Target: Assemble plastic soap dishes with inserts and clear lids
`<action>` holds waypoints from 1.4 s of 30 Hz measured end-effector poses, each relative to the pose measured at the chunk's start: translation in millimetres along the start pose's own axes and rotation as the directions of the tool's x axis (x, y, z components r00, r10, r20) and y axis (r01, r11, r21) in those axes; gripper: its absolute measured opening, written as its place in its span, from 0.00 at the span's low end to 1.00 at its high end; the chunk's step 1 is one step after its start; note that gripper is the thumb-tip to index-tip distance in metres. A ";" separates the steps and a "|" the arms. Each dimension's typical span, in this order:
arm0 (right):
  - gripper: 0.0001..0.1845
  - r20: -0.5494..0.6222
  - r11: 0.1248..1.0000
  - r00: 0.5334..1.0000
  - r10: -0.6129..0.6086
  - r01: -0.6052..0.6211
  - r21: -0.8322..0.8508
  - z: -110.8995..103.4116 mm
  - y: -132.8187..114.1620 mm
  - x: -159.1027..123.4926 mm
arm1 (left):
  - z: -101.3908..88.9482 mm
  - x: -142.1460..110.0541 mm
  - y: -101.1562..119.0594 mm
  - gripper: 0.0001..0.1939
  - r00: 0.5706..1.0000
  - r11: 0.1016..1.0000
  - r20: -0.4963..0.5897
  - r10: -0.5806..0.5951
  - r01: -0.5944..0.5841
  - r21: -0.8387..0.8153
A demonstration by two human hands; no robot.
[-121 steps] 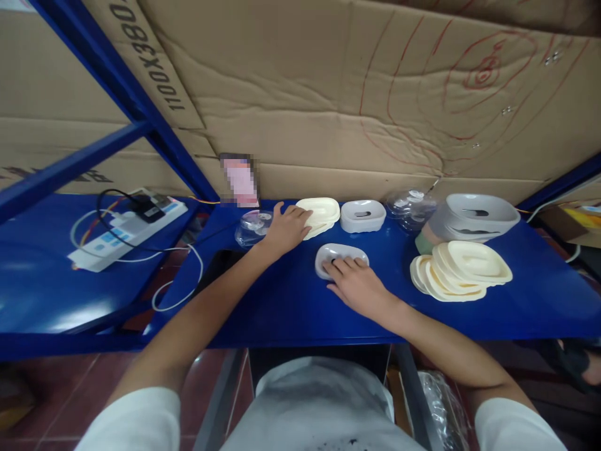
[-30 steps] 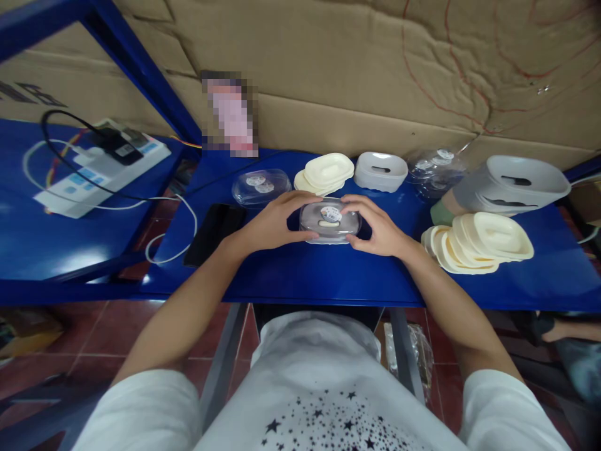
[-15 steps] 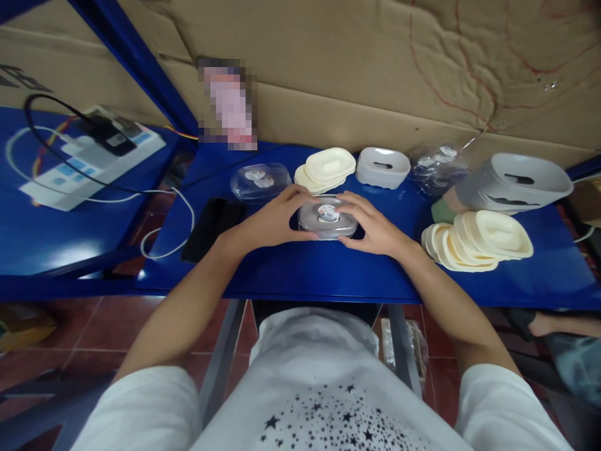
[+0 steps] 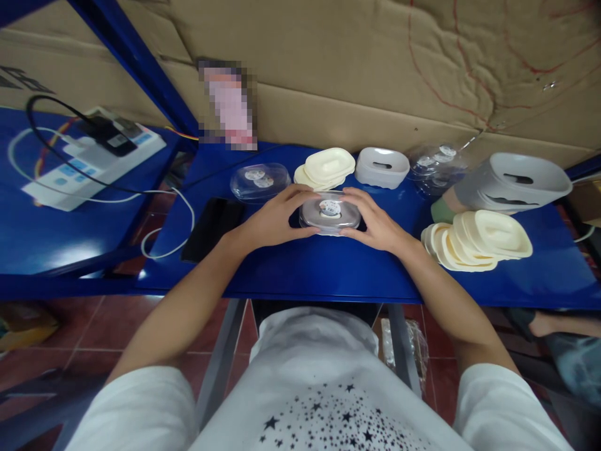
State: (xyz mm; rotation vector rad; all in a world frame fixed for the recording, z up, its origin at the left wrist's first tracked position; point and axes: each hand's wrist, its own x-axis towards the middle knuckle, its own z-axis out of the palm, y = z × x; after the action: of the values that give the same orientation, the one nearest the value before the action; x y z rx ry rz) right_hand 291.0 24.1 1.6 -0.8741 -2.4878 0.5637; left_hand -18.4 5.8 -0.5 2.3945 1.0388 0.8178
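Observation:
Between my hands is a soap box (image 4: 328,216) with a clear lid, a round white sticker on top and a grey base at its lower edge. My left hand (image 4: 277,220) grips its left end, thumb in front and fingers behind. At the right end my right hand (image 4: 379,222) holds it the same way. Just behind stands a short stack of cream oval trays (image 4: 331,168). Clear lids (image 4: 260,181) with round stickers lie to the left. A grey slotted base (image 4: 382,166) sits at the back, right of the cream trays.
On the right are a stack of grey bases (image 4: 516,181), toppled cream trays (image 4: 483,241) and more clear lids (image 4: 439,166). A black phone (image 4: 213,228) lies left of my forearm. A power strip (image 4: 94,166) with cables rests on the left table. Cardboard (image 4: 338,69) covers the back.
My right fingers have come off the top of the lid and now wrap the right end of the soap box. The box has shifted very slightly.

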 end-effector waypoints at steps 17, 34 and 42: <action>0.42 -0.093 0.980 0.989 -0.115 0.098 -0.174 8.2 1.6 2.7 | 10.1 2.0 -6.6 0.57 0.963 0.980 0.180 -0.199 0.198 0.023; 0.36 0.062 0.986 0.998 -0.001 0.011 -0.165 1.2 -5.6 1.9 | 8.6 1.2 -8.6 0.52 0.968 0.985 0.188 -0.168 0.172 -0.001; 0.37 0.072 0.966 0.996 0.056 -0.036 -0.254 -13.1 -14.9 -0.4 | -22.5 -1.1 -7.7 0.48 0.993 0.993 -0.007 -0.118 0.118 0.018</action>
State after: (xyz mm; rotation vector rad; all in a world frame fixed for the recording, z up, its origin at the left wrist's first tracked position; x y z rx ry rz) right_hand 291.1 16.0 19.8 -1.0244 -2.6577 0.3034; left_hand -37.7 12.8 11.5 2.3221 1.1828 0.7765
